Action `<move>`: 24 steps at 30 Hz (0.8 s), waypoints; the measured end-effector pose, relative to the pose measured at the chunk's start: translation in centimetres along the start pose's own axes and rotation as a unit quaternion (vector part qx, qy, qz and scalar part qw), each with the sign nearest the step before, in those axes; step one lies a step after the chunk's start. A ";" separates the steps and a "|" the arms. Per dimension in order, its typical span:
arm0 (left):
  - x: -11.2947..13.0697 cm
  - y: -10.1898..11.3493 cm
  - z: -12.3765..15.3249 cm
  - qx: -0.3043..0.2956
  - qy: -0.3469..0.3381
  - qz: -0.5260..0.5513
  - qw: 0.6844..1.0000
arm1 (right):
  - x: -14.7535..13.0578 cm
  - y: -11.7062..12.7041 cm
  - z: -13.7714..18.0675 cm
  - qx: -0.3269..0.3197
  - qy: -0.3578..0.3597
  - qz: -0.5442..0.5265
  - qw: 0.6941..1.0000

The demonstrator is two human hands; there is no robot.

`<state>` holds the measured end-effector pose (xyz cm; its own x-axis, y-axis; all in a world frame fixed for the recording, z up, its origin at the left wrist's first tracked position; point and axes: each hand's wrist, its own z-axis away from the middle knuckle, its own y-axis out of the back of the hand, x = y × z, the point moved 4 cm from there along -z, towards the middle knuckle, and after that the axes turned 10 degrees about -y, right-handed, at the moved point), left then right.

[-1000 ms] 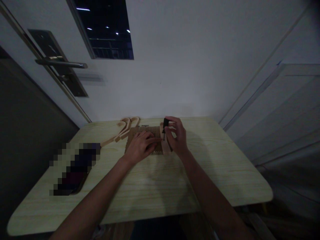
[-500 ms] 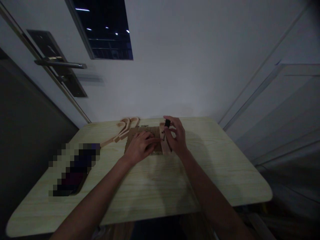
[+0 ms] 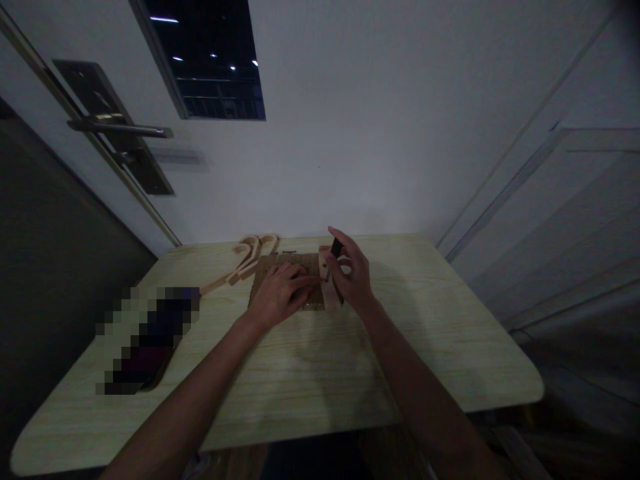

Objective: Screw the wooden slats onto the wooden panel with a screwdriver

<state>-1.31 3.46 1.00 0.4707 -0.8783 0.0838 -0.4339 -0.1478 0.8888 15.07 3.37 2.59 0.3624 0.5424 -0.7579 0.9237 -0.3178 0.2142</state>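
My right hand (image 3: 353, 270) grips a small screwdriver by its black handle (image 3: 337, 247), thumb and fingers around it, the index finger lifted off near the top. Its thin shaft slants down to a pale wooden bar (image 3: 330, 293), with the tip close to a dark spot, perhaps a screw head. My left hand (image 3: 280, 290) lies flat over a piece of brown cardboard (image 3: 313, 261), fingers spread. Its index finger reaches right to the bar, near the screwdriver's tip. The cardboard lies against the bar's left side, partly hidden under the hand.
Curved wooden hook-shaped pieces (image 3: 255, 248) lie at the table's back left. Small dark screws (image 3: 289, 252) rest behind the cardboard. A blurred dark object (image 3: 155, 353) lies at the left. A white door with a metal handle (image 3: 125, 129) rises behind the table (image 3: 425, 373).
My right index finger has lifted from the top of the screwdriver handle, and the handle has tilted slightly to the right. My left hand stays where it was.
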 end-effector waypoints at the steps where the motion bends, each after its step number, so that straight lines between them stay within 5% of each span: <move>1: 0.0 0.0 0.0 0.000 0.002 0.000 1.000 | -0.1 0.0 0.0 -0.005 0.001 -0.004 1.000; 7: 0.2 0.2 -0.1 -0.004 0.000 0.005 1.000 | -0.5 0.1 0.2 -0.033 0.004 -0.054 0.998; 15: 0.1 0.0 0.0 0.006 -0.001 0.007 1.000 | 0.2 -0.1 0.1 0.022 -0.027 -0.034 0.999; 24: 0.2 0.1 0.0 0.004 -0.001 -0.003 1.000 | -0.4 -0.1 0.3 -0.025 -0.010 -0.058 0.998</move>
<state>-1.26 3.31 1.11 0.4727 -0.8778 0.0774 -0.4365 -0.1570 0.8859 14.83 2.94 2.75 0.2504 0.5569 -0.7919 0.9645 -0.2140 0.1545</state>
